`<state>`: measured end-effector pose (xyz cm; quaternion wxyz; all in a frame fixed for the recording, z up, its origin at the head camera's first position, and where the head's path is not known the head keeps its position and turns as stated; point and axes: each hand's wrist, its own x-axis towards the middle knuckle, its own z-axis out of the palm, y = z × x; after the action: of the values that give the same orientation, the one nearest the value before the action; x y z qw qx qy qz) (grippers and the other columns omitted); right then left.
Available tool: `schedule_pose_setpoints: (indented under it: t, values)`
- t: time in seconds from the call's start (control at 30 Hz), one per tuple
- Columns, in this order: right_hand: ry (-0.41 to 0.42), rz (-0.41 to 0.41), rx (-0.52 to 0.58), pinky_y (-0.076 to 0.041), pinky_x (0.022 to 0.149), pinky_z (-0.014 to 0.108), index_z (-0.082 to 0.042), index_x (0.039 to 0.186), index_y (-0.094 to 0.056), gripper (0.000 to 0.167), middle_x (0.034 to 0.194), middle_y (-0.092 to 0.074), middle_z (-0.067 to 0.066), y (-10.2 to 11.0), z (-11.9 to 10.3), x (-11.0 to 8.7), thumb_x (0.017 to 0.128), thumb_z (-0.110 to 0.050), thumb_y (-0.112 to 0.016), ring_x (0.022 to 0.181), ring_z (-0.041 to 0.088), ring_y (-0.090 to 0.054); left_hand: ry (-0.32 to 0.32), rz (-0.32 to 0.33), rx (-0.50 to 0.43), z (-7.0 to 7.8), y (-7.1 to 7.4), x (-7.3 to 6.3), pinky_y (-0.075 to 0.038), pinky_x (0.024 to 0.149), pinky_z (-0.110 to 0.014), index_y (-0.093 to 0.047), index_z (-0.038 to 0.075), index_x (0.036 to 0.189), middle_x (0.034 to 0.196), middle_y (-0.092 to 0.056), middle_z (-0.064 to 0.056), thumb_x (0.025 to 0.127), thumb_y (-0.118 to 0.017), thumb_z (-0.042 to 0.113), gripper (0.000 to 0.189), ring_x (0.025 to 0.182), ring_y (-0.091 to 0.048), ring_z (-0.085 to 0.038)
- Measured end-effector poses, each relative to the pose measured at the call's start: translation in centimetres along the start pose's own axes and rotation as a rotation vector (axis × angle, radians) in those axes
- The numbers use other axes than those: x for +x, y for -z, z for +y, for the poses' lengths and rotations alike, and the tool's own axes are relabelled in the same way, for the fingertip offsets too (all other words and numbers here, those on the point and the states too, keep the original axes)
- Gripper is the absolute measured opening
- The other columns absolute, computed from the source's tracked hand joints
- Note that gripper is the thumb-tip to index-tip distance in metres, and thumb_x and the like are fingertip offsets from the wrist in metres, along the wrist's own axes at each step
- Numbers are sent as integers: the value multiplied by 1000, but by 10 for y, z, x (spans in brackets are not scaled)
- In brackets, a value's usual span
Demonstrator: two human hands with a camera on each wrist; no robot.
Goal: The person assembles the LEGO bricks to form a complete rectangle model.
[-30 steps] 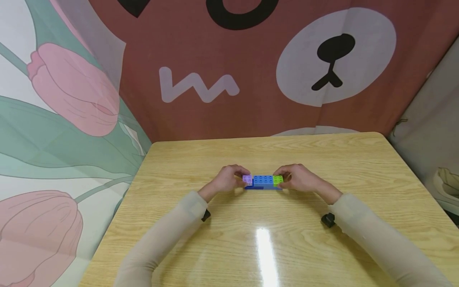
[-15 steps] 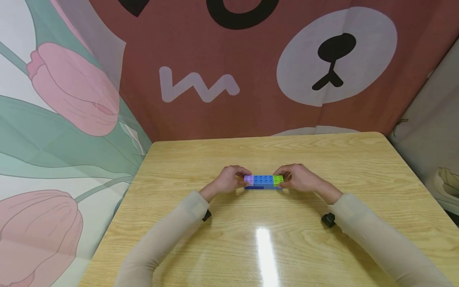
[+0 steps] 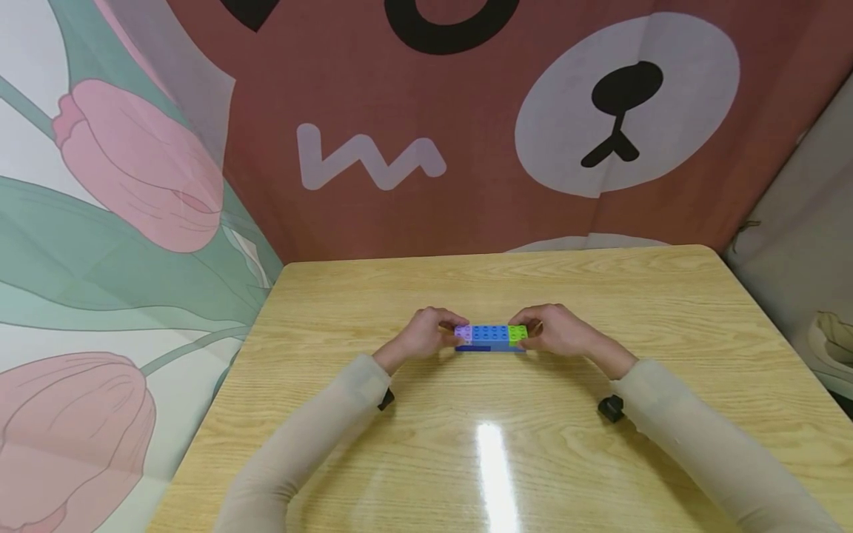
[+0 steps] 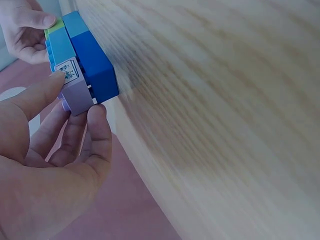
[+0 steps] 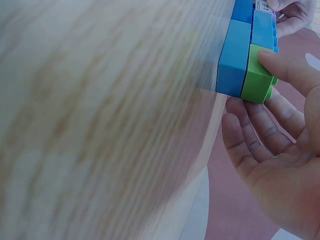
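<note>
A two-layer row of toy building bricks sits on the wooden table [image 3: 533,444]. My left hand [image 3: 421,334] pinches the lilac brick [image 4: 77,94] at the row's left end; a printed picture marks its side. Beneath it lies a dark blue brick [image 4: 101,75], with a narrow gap and stud edges showing between the two. At the other end, my right hand [image 3: 561,331] holds the lime green brick [image 5: 257,80] between thumb and fingers. A lighter blue brick [image 5: 232,60] supports that end. Between lilac and green, a blue brick [image 3: 489,333] fills the top layer.
Behind the table's far edge hangs a brown cloth [image 3: 400,222] with a bear print. A tulip-patterned cloth [image 3: 133,170] covers the left side. Black wrist devices, such as the one under the right sleeve [image 3: 610,408], hang close over the tabletop.
My left hand has shifted slightly right with the lilac brick, and the gap between it and the blue top brick has closed. The right hand has stayed in place.
</note>
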<state>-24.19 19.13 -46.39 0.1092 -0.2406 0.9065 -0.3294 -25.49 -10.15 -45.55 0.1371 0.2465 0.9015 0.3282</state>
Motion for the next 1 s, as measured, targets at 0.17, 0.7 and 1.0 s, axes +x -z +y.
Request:
schedule_pose_setpoints:
  t: [0.17, 0.7, 1.0]
  values:
    - [2, 5, -10, -57, 82, 37, -12, 123, -69, 37, 110, -72, 3, 0, 0, 0, 87, -20, -77, 95, 16, -66, 23, 2, -17, 0, -1, 0, -56, 93, -33, -72, 15, 124, 119, -72, -2, 91, -74, 16, 33, 109, -67, -17]
    - [10, 11, -17, -57, 82, 36, -11, 123, -69, 38, 108, -71, 3, -1, 1, 0, 88, -20, -77, 93, 15, -65, -9, 10, 38, 3, -3, 0, -57, 91, -31, -72, 14, 123, 117, -73, -3, 91, -74, 14, 32, 108, -68, -18]
    - [16, 11, -24, -57, 81, 36, -12, 123, -69, 38, 105, -72, 1, -2, 1, 1, 87, -21, -78, 91, 14, -65, 10, 12, 25, 5, -2, -1, -58, 88, -33, -72, 13, 122, 115, -72, -4, 91, -74, 11, 32, 104, -68, -17]
